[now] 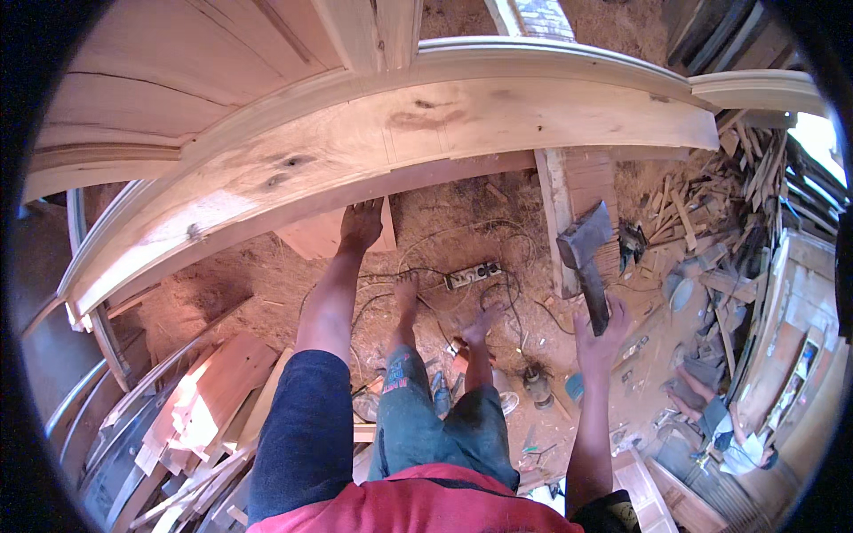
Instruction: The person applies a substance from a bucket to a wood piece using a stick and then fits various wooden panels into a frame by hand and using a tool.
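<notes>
My right hand point(602, 333) grips the dark handle of a hammer point(586, 234). Its heavy grey metal head points up and away from me. My left hand point(361, 228) reaches to the lower edge of a long, curved wooden beam point(426, 120), fingers stretched out and apart. Behind that hand, just under the beam, shows a pale flat board point(311, 233); whether the fingers press on the board or on the beam's edge, I cannot tell. The beam has a moulded far edge and several dark knots, and joins a panelled wooden piece point(204, 71) at the upper left.
On the sawdust-covered floor, a power strip point(473, 275) and cables lie near my bare feet. Cut boards point(213, 391) lean at the lower left. Scrap wood point(684, 209) is heaped at the right. Another person point(742, 444) sits at the far lower right.
</notes>
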### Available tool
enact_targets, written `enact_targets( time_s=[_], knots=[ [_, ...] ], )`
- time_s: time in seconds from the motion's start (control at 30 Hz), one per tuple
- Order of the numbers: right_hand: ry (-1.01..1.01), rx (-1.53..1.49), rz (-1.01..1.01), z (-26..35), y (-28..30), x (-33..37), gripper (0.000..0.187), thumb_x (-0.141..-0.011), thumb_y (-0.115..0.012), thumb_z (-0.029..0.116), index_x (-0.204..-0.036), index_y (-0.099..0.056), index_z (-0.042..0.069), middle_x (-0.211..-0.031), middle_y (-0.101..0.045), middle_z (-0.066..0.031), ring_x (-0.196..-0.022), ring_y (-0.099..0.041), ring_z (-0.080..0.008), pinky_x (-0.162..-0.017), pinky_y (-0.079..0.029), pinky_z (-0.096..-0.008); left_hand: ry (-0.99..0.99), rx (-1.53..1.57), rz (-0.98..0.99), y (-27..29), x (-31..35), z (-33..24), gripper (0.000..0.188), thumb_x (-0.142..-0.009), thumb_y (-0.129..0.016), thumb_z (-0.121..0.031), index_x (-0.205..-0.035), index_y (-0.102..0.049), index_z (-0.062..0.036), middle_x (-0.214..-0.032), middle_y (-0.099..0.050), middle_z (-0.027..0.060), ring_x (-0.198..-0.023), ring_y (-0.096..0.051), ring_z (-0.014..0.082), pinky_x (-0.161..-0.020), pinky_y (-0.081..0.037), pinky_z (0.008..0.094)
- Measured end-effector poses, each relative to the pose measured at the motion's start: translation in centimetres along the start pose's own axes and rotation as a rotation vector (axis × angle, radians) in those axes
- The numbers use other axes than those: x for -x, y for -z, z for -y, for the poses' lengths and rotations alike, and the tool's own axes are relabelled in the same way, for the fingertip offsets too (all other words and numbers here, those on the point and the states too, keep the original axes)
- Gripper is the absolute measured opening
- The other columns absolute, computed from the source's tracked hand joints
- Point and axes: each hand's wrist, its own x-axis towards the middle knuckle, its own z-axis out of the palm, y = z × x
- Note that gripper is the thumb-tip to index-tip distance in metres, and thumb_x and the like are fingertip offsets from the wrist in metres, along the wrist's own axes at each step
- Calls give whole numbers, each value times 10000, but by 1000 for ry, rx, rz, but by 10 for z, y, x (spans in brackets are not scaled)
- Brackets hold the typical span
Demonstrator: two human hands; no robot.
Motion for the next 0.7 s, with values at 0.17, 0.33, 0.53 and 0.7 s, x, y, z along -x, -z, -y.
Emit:
enact_targets(
  time_s=[0.17, 0.33, 0.53, 0.7],
  knots=[
    [139, 201, -145, -1, 8, 31, 615, -804, -778, 263, -1287, -511, -7, -1369, -455, -226, -1269, -441, -410, -1077, -336, -527, 110, 283, -166, -30, -23, 0, 403, -943, -453, -175, -1318, -563, -74, -1343, -551, 217, -1275, -506, 352, -1058, -415, 482],
    [176, 185, -140, -22, 28, 79, 562, -814, -760, 277, -1257, -533, 18, -1344, -488, -212, -1269, -448, -392, -1077, -330, -531, -89, 207, -88, -52, 22, -8, 569, -932, -503, -251, -1486, -414, -151, -1530, -401, 139, -1424, -339, 349, -1158, -258, 538],
    [54, 171, -5, -51, 38, 146, 453, -824, -729, 197, -1213, -566, 33, -1251, -545, -187, -1172, -504, -377, -1032, -366, -493, -274, -20, 295, -45, 117, -6, 339, -951, -519, -366, -1137, -684, -136, -1071, -689, 109, -1024, -618, 325, -855, -449, 615],
    [6, 15, 94, -76, 19, 198, 372, -853, -717, 222, -1166, -588, 68, -1203, -559, -166, -1157, -504, -385, -1028, -373, -520, -363, -4, 117, -51, 138, 2, 232, -930, -552, -304, -1013, -662, -117, -886, -613, 90, -822, -569, 300, -732, -477, 530]
  ],
)
